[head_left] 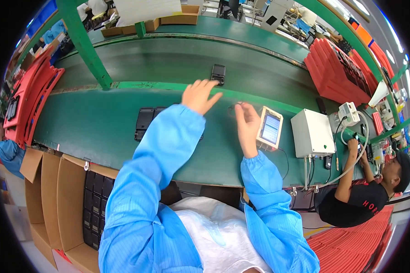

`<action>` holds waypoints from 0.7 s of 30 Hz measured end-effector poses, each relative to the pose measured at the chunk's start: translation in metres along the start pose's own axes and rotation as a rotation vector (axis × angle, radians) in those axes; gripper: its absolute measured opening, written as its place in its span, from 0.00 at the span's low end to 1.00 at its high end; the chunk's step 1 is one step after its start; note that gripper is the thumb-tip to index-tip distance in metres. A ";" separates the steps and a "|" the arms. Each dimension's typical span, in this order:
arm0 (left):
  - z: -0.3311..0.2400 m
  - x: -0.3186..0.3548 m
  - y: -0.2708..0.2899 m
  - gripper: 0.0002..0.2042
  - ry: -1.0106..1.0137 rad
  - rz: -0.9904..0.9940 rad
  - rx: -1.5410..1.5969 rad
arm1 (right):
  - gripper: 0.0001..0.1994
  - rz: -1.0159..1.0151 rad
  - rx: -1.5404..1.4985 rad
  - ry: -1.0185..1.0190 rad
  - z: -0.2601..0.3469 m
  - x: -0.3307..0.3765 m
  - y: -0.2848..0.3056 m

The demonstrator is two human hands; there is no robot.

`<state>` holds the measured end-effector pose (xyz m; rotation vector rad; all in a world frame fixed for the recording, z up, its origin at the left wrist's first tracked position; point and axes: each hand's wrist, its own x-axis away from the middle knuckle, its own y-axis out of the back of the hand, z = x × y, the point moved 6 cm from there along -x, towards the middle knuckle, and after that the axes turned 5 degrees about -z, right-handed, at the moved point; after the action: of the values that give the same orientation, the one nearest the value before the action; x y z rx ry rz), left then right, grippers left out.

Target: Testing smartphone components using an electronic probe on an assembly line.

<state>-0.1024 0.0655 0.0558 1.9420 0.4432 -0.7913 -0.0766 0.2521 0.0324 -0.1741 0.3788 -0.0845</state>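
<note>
Black devices (95, 203) in cardboard box (71, 200)

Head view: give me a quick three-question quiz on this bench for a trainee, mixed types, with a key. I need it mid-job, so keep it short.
1. True or false: the small screen stands to the left of the white box.
2. Which is nearest to the fingertips of the left hand? A) the cardboard box; B) the black device beyond the green strip; C) the white box.
3. Which of the person's hands is closer to the small screen?

Key: 1 true; 2 B; 3 the right hand.
</note>
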 end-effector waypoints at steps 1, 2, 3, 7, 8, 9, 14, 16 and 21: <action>0.000 0.017 0.017 0.14 -0.034 -0.036 0.002 | 0.05 0.017 -0.009 -0.001 -0.001 0.000 -0.005; 0.003 0.036 0.031 0.14 -0.001 -0.024 -0.003 | 0.05 0.025 -0.009 -0.009 -0.002 0.003 -0.006; 0.004 0.055 0.049 0.13 0.007 -0.054 0.006 | 0.05 0.053 0.040 -0.064 -0.005 0.004 -0.007; -0.017 0.122 0.083 0.13 0.008 0.004 -0.035 | 0.06 0.208 0.056 -0.108 -0.008 0.017 -0.018; -0.025 0.134 0.088 0.14 -0.022 0.007 -0.061 | 0.06 0.227 0.086 -0.120 -0.010 0.020 -0.021; -0.036 0.143 0.089 0.17 -0.048 0.005 -0.037 | 0.06 0.259 0.095 -0.124 -0.011 0.023 -0.024; -0.046 0.155 0.072 0.25 0.058 0.201 -0.140 | 0.05 0.321 0.079 -0.009 -0.011 0.033 -0.044; -0.047 0.153 0.062 0.26 0.061 0.245 -0.157 | 0.06 0.337 0.073 -0.023 -0.013 0.034 -0.048; -0.057 0.152 0.041 0.27 0.018 0.298 -0.004 | 0.06 0.302 0.032 -0.090 -0.017 0.031 -0.044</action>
<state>0.0517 0.0929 -0.0042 1.9545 0.1589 -0.5802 -0.0564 0.2031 0.0140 -0.0870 0.3097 0.2139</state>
